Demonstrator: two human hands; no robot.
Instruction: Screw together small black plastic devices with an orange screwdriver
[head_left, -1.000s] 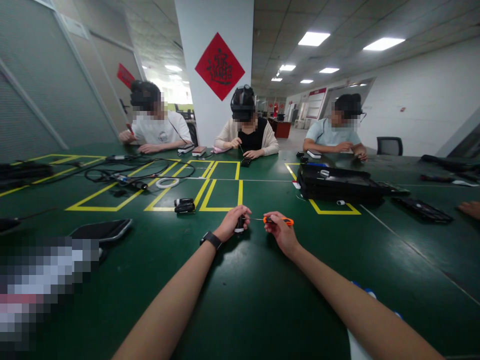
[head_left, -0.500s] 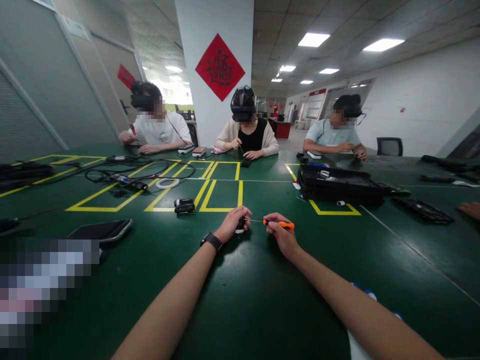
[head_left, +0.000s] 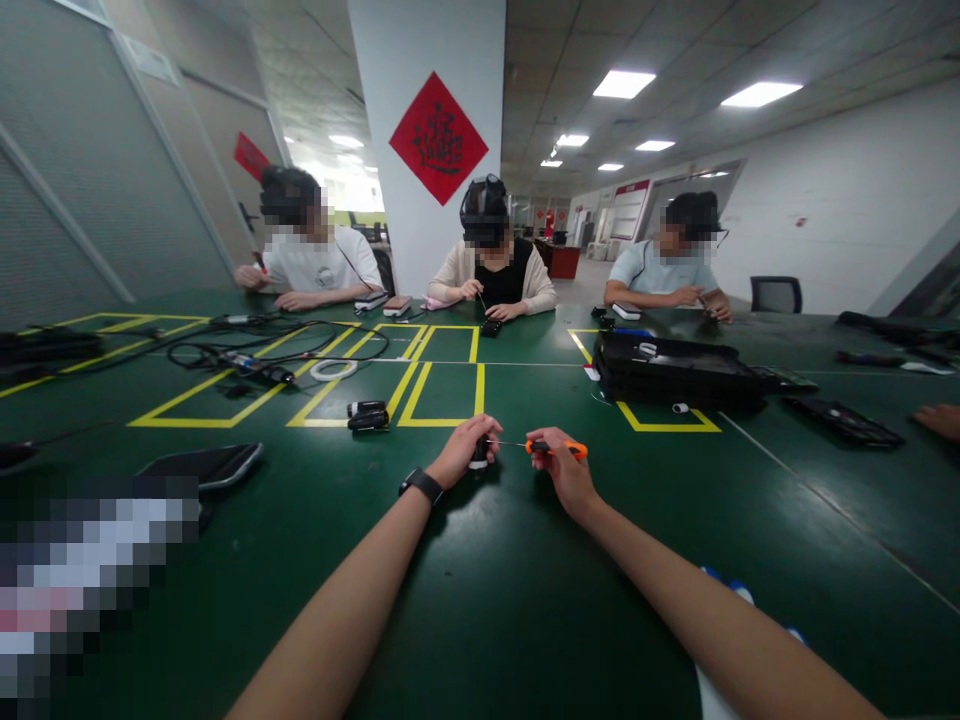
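My left hand [head_left: 465, 448], with a dark watch on its wrist, is closed around a small black part with a white end [head_left: 478, 455] on the green table [head_left: 465, 620]. Fingers cover most of that part, so its kind does not show. An orange and black screwdriver [head_left: 559, 449] lies in the closed fingers of my right hand [head_left: 564, 475]. Its thin shaft points left and reaches the black part; whether the tip sits in a screw is too small to tell. Several short black cylindrical pieces [head_left: 367, 415] lie to the left of my left hand.
Stacked black cases [head_left: 667, 368] stand at right, a dark flat panel [head_left: 844, 422] beyond them. Tangled black cables [head_left: 262, 365] and a white ring [head_left: 334, 371] lie at left, near a phone-like slab [head_left: 202, 465]. Three people sit across the table; another hand [head_left: 937, 418] shows at right.
Both hands keep nearly the same place and grip. The view has shifted very slightly; the screwdriver still points at the black part.
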